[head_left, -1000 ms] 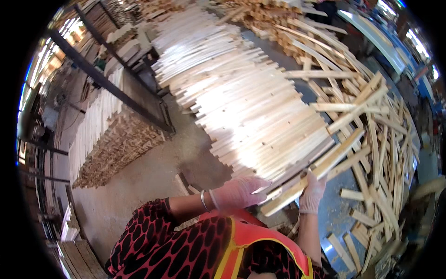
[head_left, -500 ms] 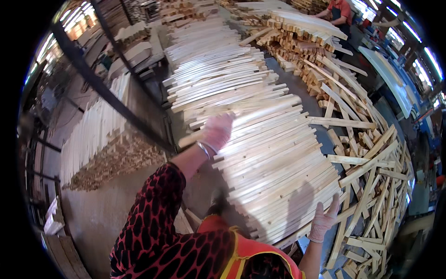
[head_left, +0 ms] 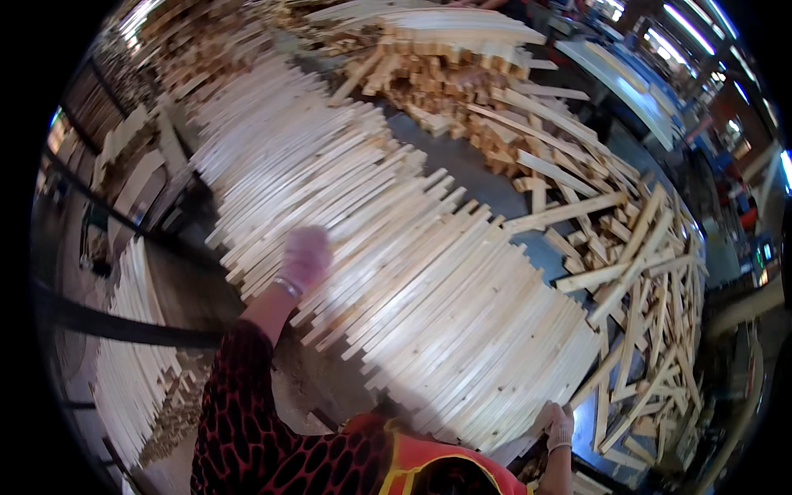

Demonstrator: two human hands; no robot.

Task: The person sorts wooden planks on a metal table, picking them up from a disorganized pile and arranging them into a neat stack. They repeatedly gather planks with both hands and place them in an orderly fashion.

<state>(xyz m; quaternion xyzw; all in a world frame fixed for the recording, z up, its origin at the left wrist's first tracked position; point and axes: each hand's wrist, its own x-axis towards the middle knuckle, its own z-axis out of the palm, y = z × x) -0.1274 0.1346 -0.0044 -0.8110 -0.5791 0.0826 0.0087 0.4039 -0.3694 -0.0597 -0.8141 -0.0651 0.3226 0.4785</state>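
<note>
A long row of pale wooden strips (head_left: 462, 322) lies side by side in front of me. My left hand (head_left: 305, 257), in a light pinkish glove with a bracelet at the wrist, is over the left ends of the strips; motion smears its fingers. My right hand (head_left: 559, 425), also gloved, is at the lower right corner of the row. Its fingers are closed around the right end of the nearest strip, and the underside of that grip is hidden.
Loose wooden offcuts (head_left: 639, 330) lie in a jumbled heap at the right. Behind them rises a stack of wood pieces (head_left: 454, 78). A dark metal bar (head_left: 132, 323) crosses at the left, near another stack of strips (head_left: 124, 379). A pale panel (head_left: 619, 87) stands at the far right.
The view has turned, so the row now slants. My left hand has shifted along the strips' left ends. My right hand's spread fingers have closed at the near strip's end.
</note>
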